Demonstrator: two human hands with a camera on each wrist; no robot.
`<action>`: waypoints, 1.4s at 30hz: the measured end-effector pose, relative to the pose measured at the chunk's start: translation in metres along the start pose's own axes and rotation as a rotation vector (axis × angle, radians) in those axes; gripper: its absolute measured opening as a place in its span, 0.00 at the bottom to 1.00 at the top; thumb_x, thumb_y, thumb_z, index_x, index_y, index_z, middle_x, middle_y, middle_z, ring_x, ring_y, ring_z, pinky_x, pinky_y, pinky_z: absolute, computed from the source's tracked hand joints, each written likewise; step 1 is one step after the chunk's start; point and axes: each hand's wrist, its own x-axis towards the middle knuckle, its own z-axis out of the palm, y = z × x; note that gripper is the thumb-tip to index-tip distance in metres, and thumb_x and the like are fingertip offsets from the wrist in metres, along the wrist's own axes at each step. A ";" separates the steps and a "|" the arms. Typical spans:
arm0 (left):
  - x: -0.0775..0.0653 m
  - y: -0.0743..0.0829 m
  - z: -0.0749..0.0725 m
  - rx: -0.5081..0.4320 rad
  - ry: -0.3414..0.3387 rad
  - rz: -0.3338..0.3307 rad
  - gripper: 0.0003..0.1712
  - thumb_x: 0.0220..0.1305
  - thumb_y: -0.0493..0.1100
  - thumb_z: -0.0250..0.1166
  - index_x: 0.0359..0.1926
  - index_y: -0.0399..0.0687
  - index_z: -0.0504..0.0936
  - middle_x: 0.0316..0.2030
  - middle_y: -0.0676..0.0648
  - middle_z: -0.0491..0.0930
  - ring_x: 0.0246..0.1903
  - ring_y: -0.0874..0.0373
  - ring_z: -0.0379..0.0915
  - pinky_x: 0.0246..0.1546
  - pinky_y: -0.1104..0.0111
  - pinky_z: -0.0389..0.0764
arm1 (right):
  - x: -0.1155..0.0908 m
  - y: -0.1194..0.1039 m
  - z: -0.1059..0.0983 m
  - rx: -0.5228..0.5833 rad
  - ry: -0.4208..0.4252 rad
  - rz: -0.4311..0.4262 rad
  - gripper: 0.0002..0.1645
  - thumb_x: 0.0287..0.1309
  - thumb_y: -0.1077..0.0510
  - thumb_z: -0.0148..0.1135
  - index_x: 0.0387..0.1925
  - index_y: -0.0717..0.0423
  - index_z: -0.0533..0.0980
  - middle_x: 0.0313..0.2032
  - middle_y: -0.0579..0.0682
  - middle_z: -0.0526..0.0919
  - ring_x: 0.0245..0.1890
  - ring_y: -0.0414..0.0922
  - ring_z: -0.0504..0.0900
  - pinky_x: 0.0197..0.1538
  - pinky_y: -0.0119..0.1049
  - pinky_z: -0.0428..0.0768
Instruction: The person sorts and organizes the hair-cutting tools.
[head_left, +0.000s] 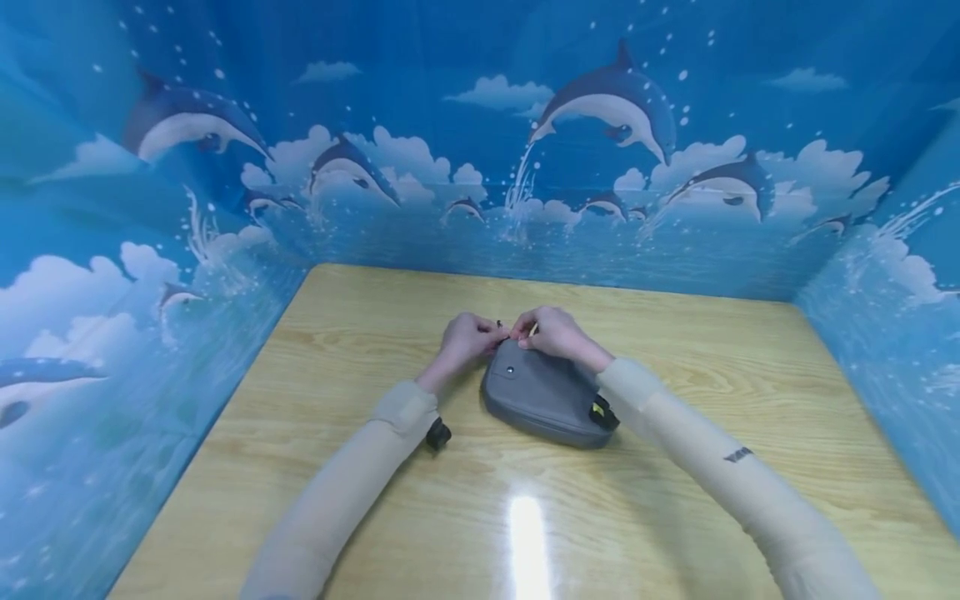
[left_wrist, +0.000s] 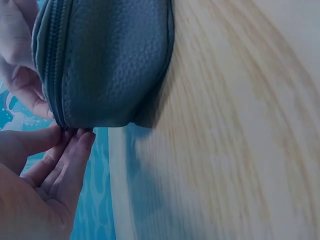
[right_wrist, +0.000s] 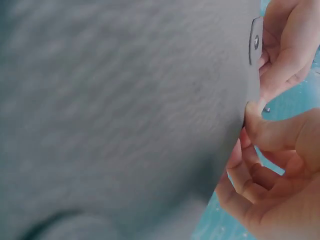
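Note:
A grey pebbled-leather bag (head_left: 547, 390) stands tilted on the table, a small metal stud on its flap tab near the upper left corner. Along its edge runs a zipper (left_wrist: 54, 65), seen close up in the left wrist view. My left hand (head_left: 467, 337) pinches the bag at the zipper's end, thumb against fingertips; whether it holds the zipper pull is hidden. With thumb and curled fingers, my right hand (right_wrist: 280, 165) grips the bag's top edge just beside the left hand. In the right wrist view the bag's broad side (right_wrist: 125, 110) fills most of the picture.
The wood-grain table (head_left: 360, 350) extends around the bag, with a bright light reflection near its front. Blue dolphin-print sheets (head_left: 480, 125) enclose the back and sides. A black wrist camera (head_left: 438, 434) hangs under the left sleeve, another by the right cuff.

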 end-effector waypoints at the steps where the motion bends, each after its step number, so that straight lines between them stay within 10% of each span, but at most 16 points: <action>1: 0.001 0.001 0.001 0.019 0.006 0.003 0.13 0.66 0.47 0.71 0.41 0.41 0.91 0.37 0.45 0.89 0.30 0.61 0.83 0.31 0.73 0.84 | 0.001 -0.001 0.000 0.004 -0.008 0.014 0.06 0.63 0.64 0.67 0.41 0.57 0.86 0.41 0.52 0.88 0.38 0.47 0.81 0.42 0.37 0.75; 14: 0.007 0.004 -0.007 0.089 -0.099 0.060 0.13 0.67 0.51 0.70 0.40 0.48 0.93 0.30 0.50 0.89 0.26 0.59 0.83 0.30 0.71 0.80 | 0.007 0.013 -0.002 0.174 -0.062 -0.054 0.18 0.71 0.67 0.57 0.59 0.61 0.78 0.51 0.60 0.83 0.39 0.49 0.82 0.39 0.37 0.79; 21: 0.007 0.007 -0.012 0.147 -0.173 0.102 0.20 0.70 0.55 0.66 0.35 0.44 0.92 0.24 0.49 0.85 0.28 0.51 0.84 0.33 0.64 0.83 | 0.019 0.009 -0.006 -0.155 0.020 -0.368 0.18 0.62 0.67 0.68 0.53 0.55 0.85 0.50 0.53 0.88 0.44 0.49 0.88 0.46 0.44 0.86; 29: 0.000 0.005 -0.014 0.126 -0.357 0.150 0.18 0.74 0.49 0.63 0.47 0.39 0.89 0.28 0.52 0.83 0.26 0.64 0.74 0.31 0.72 0.75 | 0.023 0.011 -0.012 -0.313 0.057 -0.428 0.05 0.58 0.60 0.72 0.35 0.48 0.91 0.35 0.45 0.91 0.35 0.41 0.88 0.40 0.39 0.86; 42: -0.011 0.006 -0.009 0.222 -0.211 0.077 0.16 0.68 0.51 0.68 0.46 0.46 0.91 0.33 0.48 0.88 0.24 0.61 0.73 0.23 0.73 0.68 | 0.020 0.020 -0.013 -0.280 0.076 -0.331 0.03 0.58 0.53 0.75 0.34 0.46 0.91 0.34 0.45 0.91 0.22 0.37 0.82 0.27 0.35 0.79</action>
